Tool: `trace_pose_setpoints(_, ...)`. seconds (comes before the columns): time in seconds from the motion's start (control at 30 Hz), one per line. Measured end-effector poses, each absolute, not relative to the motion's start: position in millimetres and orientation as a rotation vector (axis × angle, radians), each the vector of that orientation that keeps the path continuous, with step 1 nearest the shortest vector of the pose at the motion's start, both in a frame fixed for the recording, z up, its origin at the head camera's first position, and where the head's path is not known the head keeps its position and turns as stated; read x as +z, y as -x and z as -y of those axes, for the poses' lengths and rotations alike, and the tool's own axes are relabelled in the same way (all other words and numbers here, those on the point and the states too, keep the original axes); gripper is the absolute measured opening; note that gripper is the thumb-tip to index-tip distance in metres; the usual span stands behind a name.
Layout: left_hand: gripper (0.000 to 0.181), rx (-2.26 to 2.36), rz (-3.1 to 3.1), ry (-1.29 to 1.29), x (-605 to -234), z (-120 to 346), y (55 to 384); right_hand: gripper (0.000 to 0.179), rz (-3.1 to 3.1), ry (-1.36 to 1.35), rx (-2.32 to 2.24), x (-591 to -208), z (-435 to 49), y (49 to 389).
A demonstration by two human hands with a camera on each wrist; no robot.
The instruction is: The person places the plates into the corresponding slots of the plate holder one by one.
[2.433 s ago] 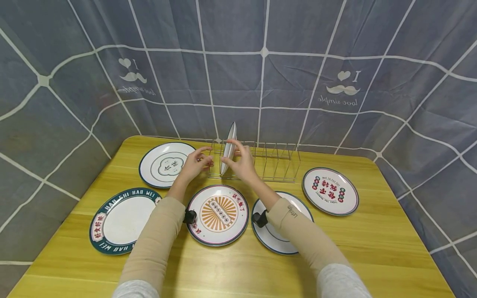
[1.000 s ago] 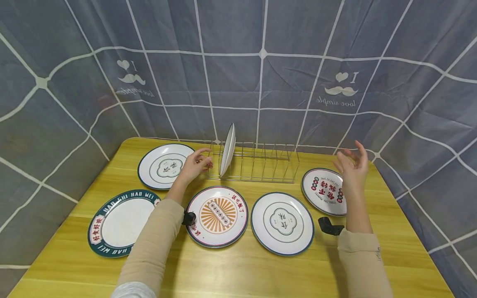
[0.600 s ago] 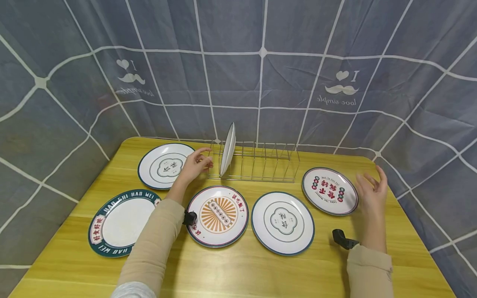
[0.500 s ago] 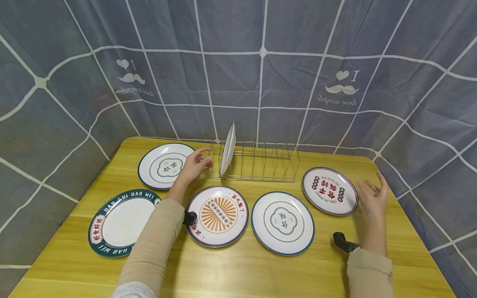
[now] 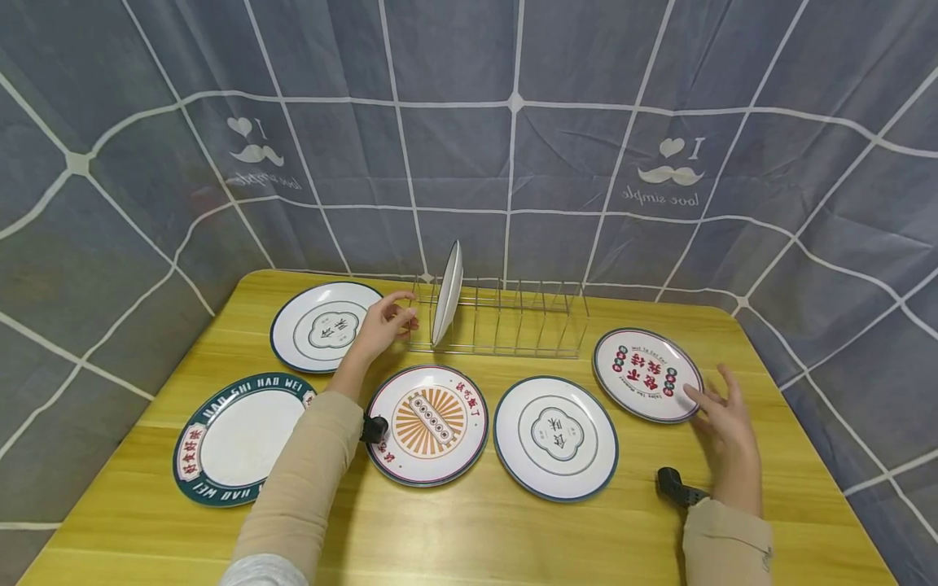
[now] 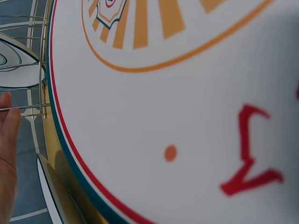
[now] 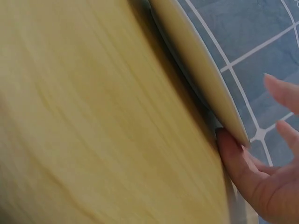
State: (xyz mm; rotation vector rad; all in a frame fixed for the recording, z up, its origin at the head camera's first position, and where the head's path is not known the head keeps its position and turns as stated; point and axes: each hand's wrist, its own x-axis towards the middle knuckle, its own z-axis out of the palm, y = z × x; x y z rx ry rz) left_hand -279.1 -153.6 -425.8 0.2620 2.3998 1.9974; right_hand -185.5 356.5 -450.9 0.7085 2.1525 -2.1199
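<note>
My left hand [image 5: 383, 327] pinches the left end of a wire dish rack [image 5: 513, 354]; in the left wrist view its fingertips [image 6: 13, 114] meet at a rack wire. One white plate [image 5: 449, 295] stands on edge in the rack's left part, leaning slightly. At the far right, my right hand [image 5: 731, 427] touches the near right rim of a small white plate with red characters [image 5: 637, 399], which lies on the table. The right wrist view shows one digit against that plate's edge [image 7: 205, 70], while the other fingers are spread apart.
A white plate [image 5: 296, 330] lies behind the left forearm, with a green-rimmed oval plate [image 5: 252, 435] nearer. A plate with an orange sunburst [image 5: 462, 448] and a blue-rimmed plate [image 5: 528, 472] lie in front of the rack on the wooden table [image 5: 454, 537]. A grey curtain [image 5: 469, 155] hangs behind.
My right hand has left the plate standing in the rack, moved right, then lowered to the small plate's rim. The left hand has stayed at the rack's left end.
</note>
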Motion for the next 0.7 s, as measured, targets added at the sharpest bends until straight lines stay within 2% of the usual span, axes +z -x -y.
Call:
trace_pose_setpoints(0.13,0.032,2.01,-2.385,-0.257,-427,154,279,0.092,-2.158,-0.694,-2.074,-455,-359,186)
trace_pose_setpoints(0.33,0.033,2.009,-2.394,-0.263,-428,154,280,0.091,-1.927,-0.64,-2.287,-455,-364,186)
trace_pose_setpoints(0.7,0.032,2.022,-2.345,-0.247,-412,151,272,0.063,-1.678,-0.521,-2.388,-456,-372,183)
